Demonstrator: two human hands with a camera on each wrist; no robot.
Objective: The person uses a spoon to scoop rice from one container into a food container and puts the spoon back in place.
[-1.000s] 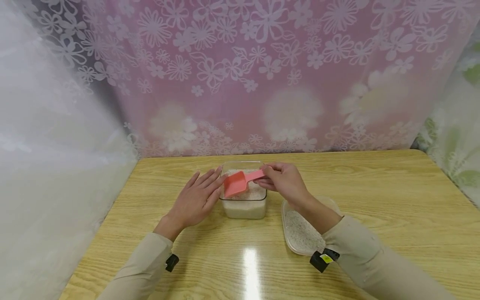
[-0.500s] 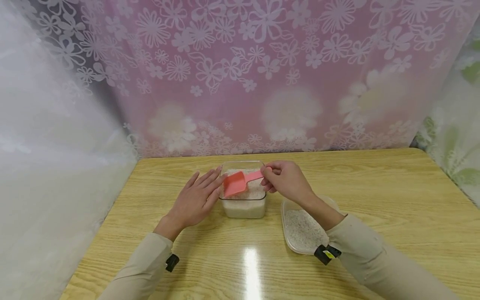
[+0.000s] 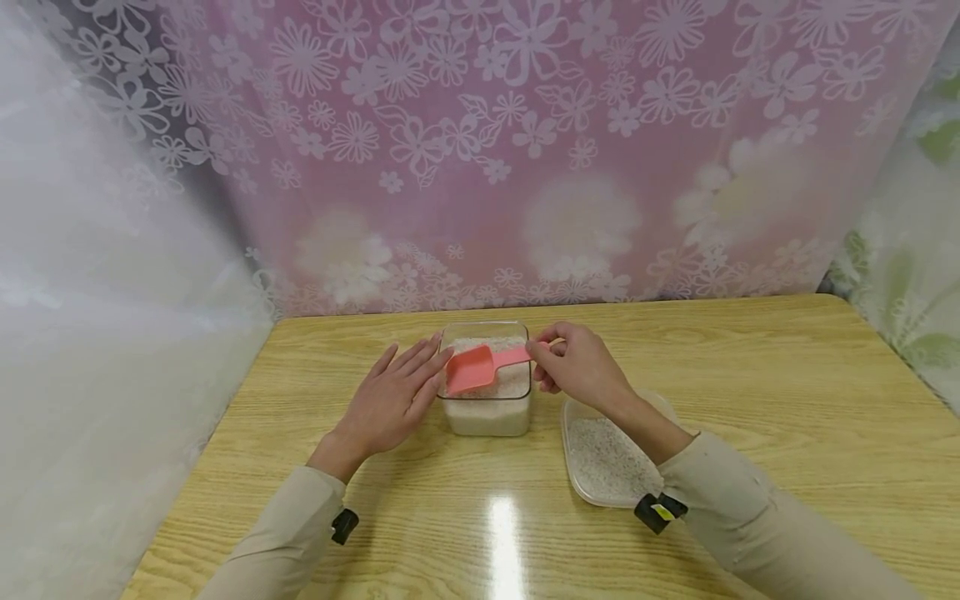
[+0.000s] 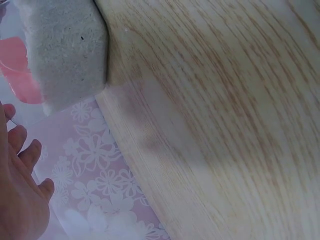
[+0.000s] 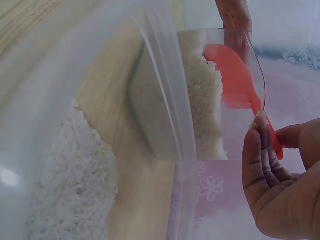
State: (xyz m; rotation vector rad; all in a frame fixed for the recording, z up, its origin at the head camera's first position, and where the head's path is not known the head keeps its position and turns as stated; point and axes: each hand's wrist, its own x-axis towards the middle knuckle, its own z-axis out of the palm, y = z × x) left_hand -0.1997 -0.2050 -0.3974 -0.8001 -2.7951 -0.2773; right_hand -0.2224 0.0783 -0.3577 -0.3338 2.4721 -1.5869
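Observation:
A clear square container (image 3: 487,412) full of rice stands mid-table; it also shows in the wrist views (image 4: 65,55) (image 5: 200,100). Above it a pink scoop (image 3: 472,368) (image 5: 235,80) lies across the rice, its handle pinched by my right hand (image 3: 573,367) (image 5: 280,180) between thumb and fingertips. My left hand (image 3: 390,400) (image 4: 20,190) lies flat with straight fingers against the container's left side. A shallow clear tray (image 3: 603,458) (image 5: 70,185) holding a thin layer of rice sits to the right, partly under my right forearm.
The wooden table (image 3: 787,417) is backed by a pink floral curtain (image 3: 525,150); white drapes (image 3: 97,333) hang close on the left and a green-patterned one (image 3: 915,292) on the right. A light glare (image 3: 504,533) shines near the front edge.
My right hand has slid back along the scoop handle toward its end and opened its grip to a fingertip pinch. The scoop and left hand have barely moved.

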